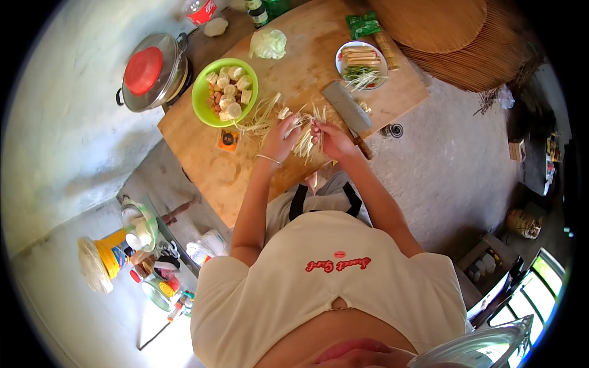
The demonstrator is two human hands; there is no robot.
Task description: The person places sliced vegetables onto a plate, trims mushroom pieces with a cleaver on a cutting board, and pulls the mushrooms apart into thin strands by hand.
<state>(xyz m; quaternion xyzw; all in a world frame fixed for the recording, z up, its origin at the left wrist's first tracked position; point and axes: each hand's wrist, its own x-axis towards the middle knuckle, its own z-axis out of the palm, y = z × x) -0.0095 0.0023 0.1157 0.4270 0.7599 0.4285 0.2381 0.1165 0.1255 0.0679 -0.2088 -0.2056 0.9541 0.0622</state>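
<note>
Both my hands are over the wooden table, pulling at a bunch of pale, thin strands that look like enoki mushrooms. My left hand has its fingers closed around part of the bunch. My right hand pinches more strands beside it. Loose enoki strands lie left of my hands, reaching towards a lime-green bowl of cut corn pieces. A cleaver with a wooden handle lies just right of my hands, its handle near my right wrist.
A plate of pale sticks and green shreds stands at the back right, near a green packet. Cabbage sits at the back. Left stands a lidded pan. An orange packet lies near the bowl on the table.
</note>
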